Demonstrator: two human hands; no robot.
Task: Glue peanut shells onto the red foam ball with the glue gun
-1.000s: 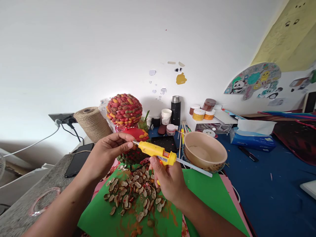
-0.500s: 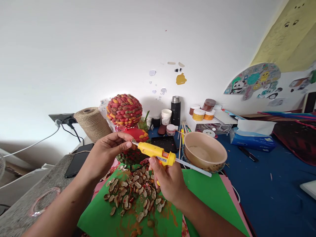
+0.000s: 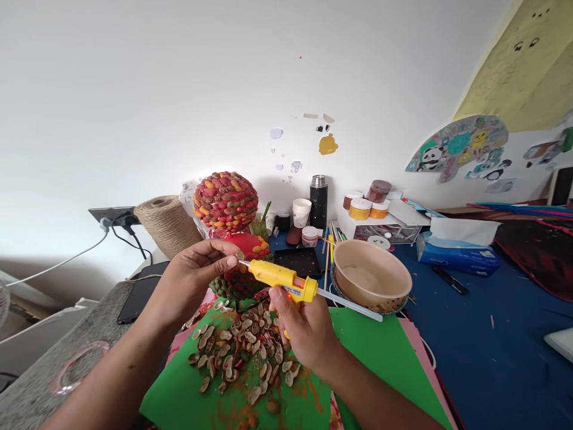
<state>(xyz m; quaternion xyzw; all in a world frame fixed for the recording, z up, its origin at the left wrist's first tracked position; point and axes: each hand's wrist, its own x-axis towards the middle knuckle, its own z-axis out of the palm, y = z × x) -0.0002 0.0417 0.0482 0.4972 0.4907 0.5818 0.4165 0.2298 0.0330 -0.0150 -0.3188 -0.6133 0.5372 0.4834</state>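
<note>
My right hand (image 3: 305,327) is wrapped round the handle of a yellow hot glue gun (image 3: 278,277), and a long clear glue stick (image 3: 351,304) sticks out of its back end. Between the thumb and fingers of my left hand (image 3: 201,272) is a small peanut shell (image 3: 240,255); the gun's metal nozzle is right at it. Behind my hands stand a ball covered in red, orange and brown painted shells (image 3: 226,201) and a partly covered red form (image 3: 244,242). Loose peanut shells (image 3: 228,361) lie heaped on green paper (image 3: 179,397) below.
A pinkish-beige bowl (image 3: 372,272) stands to the right, with a blue tissue pack (image 3: 459,257) beyond it. Paint jars (image 3: 360,208), paper cups (image 3: 301,212) and a black flask (image 3: 319,200) line the wall. A twine roll (image 3: 168,227) stands at the left.
The glue gun has shifted very slightly left. The peanut shell in my left hand is tipped a little and shows more at the nozzle. Little else differs.
</note>
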